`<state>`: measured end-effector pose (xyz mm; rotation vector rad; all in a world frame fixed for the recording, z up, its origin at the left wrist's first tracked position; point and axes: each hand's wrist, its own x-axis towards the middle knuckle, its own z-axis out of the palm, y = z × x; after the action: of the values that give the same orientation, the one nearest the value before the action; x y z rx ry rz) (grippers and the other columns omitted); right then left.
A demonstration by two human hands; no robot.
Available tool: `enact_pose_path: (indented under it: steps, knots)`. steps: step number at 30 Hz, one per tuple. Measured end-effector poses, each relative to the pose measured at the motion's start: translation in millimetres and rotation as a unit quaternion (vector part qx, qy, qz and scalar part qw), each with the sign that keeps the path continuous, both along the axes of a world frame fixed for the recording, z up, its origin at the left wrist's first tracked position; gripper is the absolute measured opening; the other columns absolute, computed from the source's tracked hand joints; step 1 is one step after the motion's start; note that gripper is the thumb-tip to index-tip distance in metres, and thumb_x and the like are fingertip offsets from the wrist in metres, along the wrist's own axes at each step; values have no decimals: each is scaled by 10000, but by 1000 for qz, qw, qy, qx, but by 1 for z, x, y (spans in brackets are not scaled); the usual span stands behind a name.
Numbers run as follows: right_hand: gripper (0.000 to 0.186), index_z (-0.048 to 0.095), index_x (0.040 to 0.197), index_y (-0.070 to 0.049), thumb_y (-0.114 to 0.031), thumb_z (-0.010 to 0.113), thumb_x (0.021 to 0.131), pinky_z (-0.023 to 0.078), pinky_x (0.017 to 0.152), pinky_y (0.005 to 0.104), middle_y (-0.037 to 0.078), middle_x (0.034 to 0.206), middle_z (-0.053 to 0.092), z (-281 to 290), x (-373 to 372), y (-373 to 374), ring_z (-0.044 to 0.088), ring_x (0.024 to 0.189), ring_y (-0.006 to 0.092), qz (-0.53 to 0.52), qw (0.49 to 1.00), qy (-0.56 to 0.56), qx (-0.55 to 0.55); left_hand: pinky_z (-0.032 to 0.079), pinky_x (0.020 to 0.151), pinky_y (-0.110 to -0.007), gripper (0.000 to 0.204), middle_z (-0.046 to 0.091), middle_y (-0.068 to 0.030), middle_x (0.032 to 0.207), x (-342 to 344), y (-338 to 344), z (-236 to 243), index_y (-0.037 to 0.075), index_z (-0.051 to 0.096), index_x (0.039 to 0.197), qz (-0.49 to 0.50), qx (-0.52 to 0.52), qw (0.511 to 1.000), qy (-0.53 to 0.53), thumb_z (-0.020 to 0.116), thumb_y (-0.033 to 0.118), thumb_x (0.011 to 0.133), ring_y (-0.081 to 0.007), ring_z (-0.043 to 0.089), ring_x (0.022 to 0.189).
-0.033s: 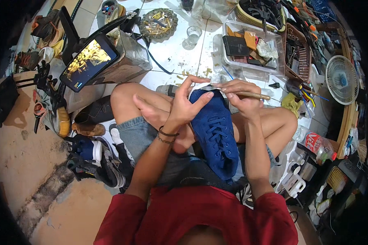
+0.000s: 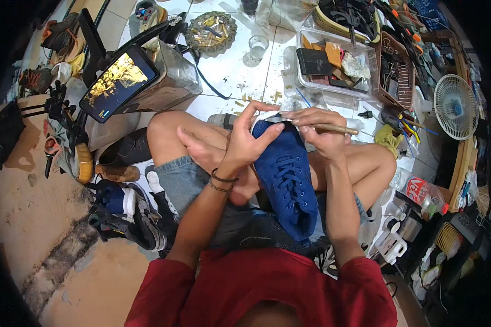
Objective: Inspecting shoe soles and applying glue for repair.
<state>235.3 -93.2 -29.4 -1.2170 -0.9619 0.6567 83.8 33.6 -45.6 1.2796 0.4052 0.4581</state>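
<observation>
A blue lace-up sneaker (image 2: 285,174) lies across my lap, its toe pointing away from me and its heel close to my shirt. At the toe, my left hand (image 2: 251,136) is closed on the shoe, thumb on the blue upper and fingers around the white sole edge (image 2: 265,115). My right hand (image 2: 324,128) grips a slim tool with a wooden handle (image 2: 338,129). Its flat metal tip meets the toe where the sole edge joins the upper, beside my left thumb. Whether the tip sits inside the seam is too small to tell.
Ahead are an ashtray (image 2: 210,31) full of butts, a glass (image 2: 258,46) and a clear plastic bin (image 2: 338,92) of blocks and scraps. A phone (image 2: 119,83) hangs on a stand at left. Several shoes (image 2: 131,215) lie by my left knee; a bottle (image 2: 424,195) and fan (image 2: 456,106) are right.
My right hand and the tool have shifted very slightly left, the tip now farther across the toe toward my left thumb. The shoe and left hand hold their place.
</observation>
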Motion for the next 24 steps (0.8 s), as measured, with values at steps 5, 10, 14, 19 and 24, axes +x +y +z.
enact_pose_path:
  steps: [5,10,14,19,24]
  knots:
    - [137,727,886,35,23,691,755,548,852,387,156,900,729,4,-2,10,697,917,292,24,997,-69,25,460,933,-289,317,634,-110,1113,-1,2,-7,-4,538,1120,4,16,1000,-8,706,49,857,-148,583,1054]
    - [143,734,880,26,-4,696,746,543,855,384,148,901,732,4,-3,8,694,920,289,14,995,-96,24,453,940,-296,317,635,-116,1107,0,0,-4,-7,543,1118,8,34,999,-7,710,61,857,-154,578,1065]
    - [140,734,881,26,8,682,752,540,853,369,163,906,728,1,0,3,692,926,276,13,998,-64,7,452,940,-292,320,634,-114,1109,0,-2,-2,-9,546,1120,3,-12,1000,1,712,57,854,-152,577,1064]
    - [123,725,885,48,38,655,785,534,782,307,156,893,708,-11,0,-4,676,846,209,-27,998,55,-31,456,933,-284,317,633,-106,1111,0,0,-1,-10,546,1122,5,16,1000,8,710,49,857,-140,578,1052]
    - [118,721,902,52,26,663,803,528,770,293,150,893,703,-14,-1,-1,666,840,196,-24,995,96,-20,468,909,-274,320,633,-99,1099,0,1,-4,-12,545,1129,11,8,1000,-2,709,49,861,-126,584,1027]
